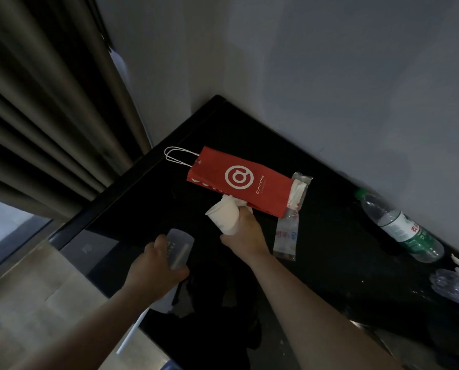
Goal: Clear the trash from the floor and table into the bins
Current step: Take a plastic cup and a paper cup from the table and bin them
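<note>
Two light cups, easily crushed; grip sidewalls gently.
Left hand (153, 265) wraps the plastic cup (180, 247), right hand (245, 236) the paper cup (224, 213).

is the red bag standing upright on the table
No, the red bag lies flat on the table with its logo side facing up.

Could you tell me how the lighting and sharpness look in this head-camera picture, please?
Head view: dim overall, the black table swallowing detail; the red paper bag is legible, logo sharp; the clear cup in the left hand and the paper cup in the right hand look soft; the curtain is smeared; wide-angle lens tilts and bends the table edge.
</note>
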Available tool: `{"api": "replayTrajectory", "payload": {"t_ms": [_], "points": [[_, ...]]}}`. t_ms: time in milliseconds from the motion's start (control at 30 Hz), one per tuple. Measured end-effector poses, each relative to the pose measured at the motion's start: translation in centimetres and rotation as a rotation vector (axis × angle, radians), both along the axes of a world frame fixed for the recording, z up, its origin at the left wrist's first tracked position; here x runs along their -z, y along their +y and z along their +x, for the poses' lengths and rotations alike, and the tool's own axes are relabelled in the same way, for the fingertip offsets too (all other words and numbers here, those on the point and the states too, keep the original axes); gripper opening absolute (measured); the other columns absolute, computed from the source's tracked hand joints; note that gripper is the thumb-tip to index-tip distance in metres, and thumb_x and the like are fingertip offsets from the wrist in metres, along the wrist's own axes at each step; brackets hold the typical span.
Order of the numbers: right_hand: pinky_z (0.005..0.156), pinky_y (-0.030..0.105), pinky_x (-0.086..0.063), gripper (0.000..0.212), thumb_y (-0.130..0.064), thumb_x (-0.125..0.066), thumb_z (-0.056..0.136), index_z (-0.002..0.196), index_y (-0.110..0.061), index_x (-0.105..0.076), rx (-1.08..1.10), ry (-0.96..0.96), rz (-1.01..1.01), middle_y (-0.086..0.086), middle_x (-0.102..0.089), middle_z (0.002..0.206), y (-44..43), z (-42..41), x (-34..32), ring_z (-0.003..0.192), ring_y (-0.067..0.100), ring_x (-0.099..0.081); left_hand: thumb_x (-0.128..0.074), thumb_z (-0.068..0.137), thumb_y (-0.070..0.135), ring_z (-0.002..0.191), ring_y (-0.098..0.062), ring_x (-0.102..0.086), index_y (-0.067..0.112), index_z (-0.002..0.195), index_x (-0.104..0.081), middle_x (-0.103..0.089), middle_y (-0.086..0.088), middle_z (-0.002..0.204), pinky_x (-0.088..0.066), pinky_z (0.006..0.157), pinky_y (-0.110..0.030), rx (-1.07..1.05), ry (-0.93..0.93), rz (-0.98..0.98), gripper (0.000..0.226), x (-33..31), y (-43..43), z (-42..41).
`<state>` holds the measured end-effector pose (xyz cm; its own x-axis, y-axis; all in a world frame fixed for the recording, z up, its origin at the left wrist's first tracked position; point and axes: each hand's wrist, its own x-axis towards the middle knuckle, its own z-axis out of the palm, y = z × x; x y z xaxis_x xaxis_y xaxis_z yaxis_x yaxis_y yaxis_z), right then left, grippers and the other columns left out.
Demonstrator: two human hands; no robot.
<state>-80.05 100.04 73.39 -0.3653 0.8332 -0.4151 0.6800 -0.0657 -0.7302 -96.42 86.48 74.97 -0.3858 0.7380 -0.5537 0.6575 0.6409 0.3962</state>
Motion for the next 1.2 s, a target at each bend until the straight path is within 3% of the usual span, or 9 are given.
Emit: {"api": "replayTrajectory", "payload": {"t_ms": [100,267,467,567,700,900,1067,1200], "points": [[0.065,0.009,-0.036,0.061,-0.008,-0.074,0.073,0.126,-0.016,-0.044,0.016,0.004,0.001,-0.005,-0.051,0.113,-0.8,0.9,-0.8,0.101,0.010,-0.053,-0.069,0.075,0.052,0.097,-0.022,-0.056,0.015,0.139,-0.028,-0.049,-0.008,0.123,-0.039,0.070,-0.026,-0.002,0.029,0.017,0.085,-0.1,0.0,0.1],[0.067,0.011,-0.045,0.055,-0.014,-0.077,0.073,0.119,-0.023,-0.047,0.135,0.101,0.051,-0.014,-0.056,0.104,-2.8,4.7,-2.9,0.098,0.002,-0.057,-0.069,0.076,0.048,0.085,-0.014,-0.046,0.013,0.136,-0.029,-0.048,-0.009,0.121,-0.039,0.066,-0.025,0.019,0.013,0.026,0.080,-0.4,0.6,0.2],[0.063,0.009,-0.050,0.061,-0.013,-0.080,0.074,0.121,-0.027,-0.042,0.590,0.195,0.250,-0.018,-0.054,0.104,-2.5,9.1,-5.5,0.094,-0.001,-0.057,-0.072,0.074,0.040,0.085,-0.019,-0.054,0.010,0.127,-0.034,-0.047,-0.008,0.111,-0.044,0.065,-0.028,0.032,-0.022,0.049,0.072,-0.4,2.8,2.2],[0.066,0.015,-0.050,0.068,-0.017,-0.081,0.073,0.128,-0.021,-0.041,0.701,0.121,0.300,-0.007,-0.053,0.113,-1.1,10.1,-4.3,0.100,0.007,-0.055,-0.072,0.072,0.040,0.085,-0.023,-0.056,0.010,0.124,-0.034,-0.047,-0.007,0.107,-0.048,0.066,-0.030,0.033,-0.005,0.054,0.071,-0.3,3.4,2.7],[0.073,0.030,-0.050,0.069,-0.020,-0.084,0.070,0.126,-0.013,-0.044,0.689,-0.060,0.163,0.005,-0.052,0.119,0.5,9.5,-1.0,0.106,0.021,-0.055,-0.073,0.072,0.038,0.087,-0.025,-0.056,0.010,0.124,-0.035,-0.047,-0.009,0.110,-0.047,0.067,-0.031,0.024,-0.002,0.034,0.071,-0.1,3.5,2.8],[0.086,0.045,-0.054,0.069,-0.021,-0.082,0.072,0.126,-0.011,-0.041,0.618,-0.310,0.176,0.012,-0.051,0.122,0.8,7.4,1.3,0.112,0.028,-0.052,-0.075,0.070,0.038,0.090,-0.029,-0.057,0.009,0.126,-0.035,-0.048,-0.012,0.112,-0.047,0.069,-0.033,0.012,0.024,0.047,0.075,0.1,3.5,3.3],[0.092,0.047,-0.053,0.069,-0.013,-0.078,0.076,0.131,-0.011,-0.036,0.610,-0.362,0.031,0.016,-0.047,0.129,2.0,7.2,0.4,0.117,0.033,-0.053,-0.076,0.071,0.038,0.095,-0.032,-0.057,0.007,0.131,-0.031,-0.048,-0.016,0.117,-0.044,0.070,-0.033,0.032,0.071,0.021,0.081,0.1,3.5,3.6],[0.089,0.043,-0.055,0.070,-0.005,-0.077,0.074,0.132,-0.013,-0.037,0.619,-0.311,0.006,0.013,-0.052,0.125,2.3,7.9,0.2,0.116,0.031,-0.056,-0.073,0.074,0.038,0.089,-0.030,-0.057,0.011,0.119,-0.040,-0.053,-0.012,0.108,-0.051,0.075,-0.040,0.031,0.122,0.064,0.062,0.1,3.5,3.9]]}}
